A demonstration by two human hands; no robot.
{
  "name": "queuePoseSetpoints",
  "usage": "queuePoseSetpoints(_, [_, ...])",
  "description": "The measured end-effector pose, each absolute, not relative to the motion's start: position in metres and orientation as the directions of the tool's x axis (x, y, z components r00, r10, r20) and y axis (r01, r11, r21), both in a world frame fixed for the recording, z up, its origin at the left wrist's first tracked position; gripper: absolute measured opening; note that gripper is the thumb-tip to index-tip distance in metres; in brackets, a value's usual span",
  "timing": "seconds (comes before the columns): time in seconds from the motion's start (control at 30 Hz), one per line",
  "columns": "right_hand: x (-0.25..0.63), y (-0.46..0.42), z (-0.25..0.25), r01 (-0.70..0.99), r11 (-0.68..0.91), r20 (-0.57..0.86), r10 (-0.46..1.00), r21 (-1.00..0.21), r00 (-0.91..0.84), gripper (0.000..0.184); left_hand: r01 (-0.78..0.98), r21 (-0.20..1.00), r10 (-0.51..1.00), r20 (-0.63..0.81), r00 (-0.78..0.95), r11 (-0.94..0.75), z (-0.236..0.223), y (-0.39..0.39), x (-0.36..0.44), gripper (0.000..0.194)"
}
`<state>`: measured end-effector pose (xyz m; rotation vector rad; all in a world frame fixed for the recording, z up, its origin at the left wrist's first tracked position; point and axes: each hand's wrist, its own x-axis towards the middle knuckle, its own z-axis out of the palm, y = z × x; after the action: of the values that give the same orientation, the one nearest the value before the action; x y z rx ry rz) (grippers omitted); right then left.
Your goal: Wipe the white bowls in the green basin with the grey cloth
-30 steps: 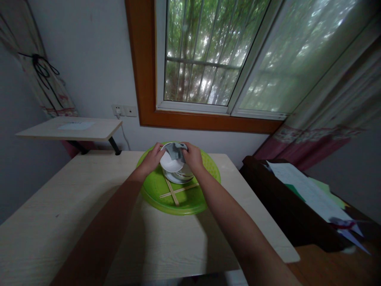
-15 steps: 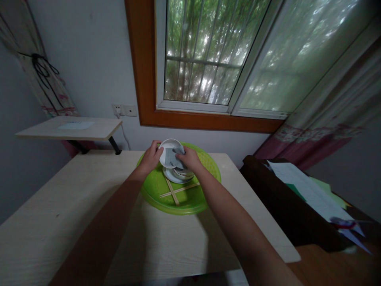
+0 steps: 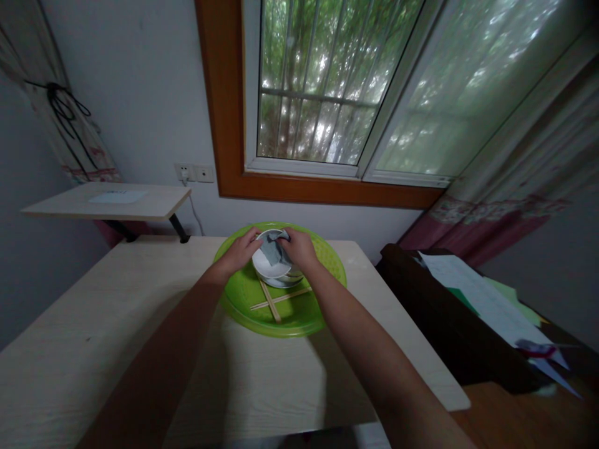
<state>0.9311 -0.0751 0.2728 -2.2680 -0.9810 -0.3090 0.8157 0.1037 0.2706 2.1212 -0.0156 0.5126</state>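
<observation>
My left hand (image 3: 242,251) grips the rim of a white bowl (image 3: 267,266) from the left, its fingers closed on the edge. A grey cloth (image 3: 274,248) is pinched in my right hand (image 3: 297,248) and lies against the bowl's inside and far rim. The bowl is tilted, its opening facing me. Beneath it, more white dishes (image 3: 286,282) are stacked, partly hidden by the bowl and my right hand. They sit in a round green basin (image 3: 299,328). Several wooden chopsticks (image 3: 270,302) lie crossed on the basin's floor, in front of the dishes.
The basin stands on a pale wooden table (image 3: 116,349). A small raised shelf (image 3: 140,207) with a paper on it is at the back left. To the right, a dark brown piece of furniture (image 3: 435,312) holds papers (image 3: 472,293) and scissors (image 3: 538,350). A window is behind.
The bowl has come down a little, closer over the stacked dishes, and its tilt has changed. The cloth has shifted towards the far rim, still in my right hand.
</observation>
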Motion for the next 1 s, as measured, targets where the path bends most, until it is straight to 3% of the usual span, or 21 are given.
queuePoseSetpoints(0.2, [0.928,-0.076,0.278,0.759,-0.445,0.448,0.620,-0.475,0.644,0.036,-0.236,0.792,0.149,0.378,0.914,-0.563,0.267,0.106,0.818,0.027])
queuePoseSetpoints(0.4, [0.936,-0.072,0.269,0.693,-0.499,0.387,0.585,-0.521,0.713,0.017,-0.200,0.771,0.196,0.387,0.901,-0.605,0.265,0.106,0.820,0.031])
queuePoseSetpoints(0.53, [0.941,-0.071,0.262,0.650,-0.509,0.333,0.581,-0.564,0.743,0.020,-0.159,0.764,0.263,0.398,0.879,-0.625,0.266,0.107,0.819,0.034])
queuePoseSetpoints(0.6, [0.940,-0.071,0.261,0.620,-0.541,0.299,0.566,-0.569,0.769,0.030,-0.156,0.759,0.285,0.415,0.864,-0.632,0.266,0.108,0.820,0.034])
queuePoseSetpoints(0.8, [0.929,-0.071,0.265,0.588,-0.577,0.281,0.535,-0.567,0.797,0.086,-0.169,0.766,0.297,0.429,0.853,-0.620,0.265,0.109,0.821,0.031])
queuePoseSetpoints(1.0, [0.922,-0.068,0.269,0.582,-0.548,0.375,0.450,-0.601,0.811,0.090,-0.175,0.770,0.221,0.381,0.898,-0.614,0.262,0.107,0.820,0.032])
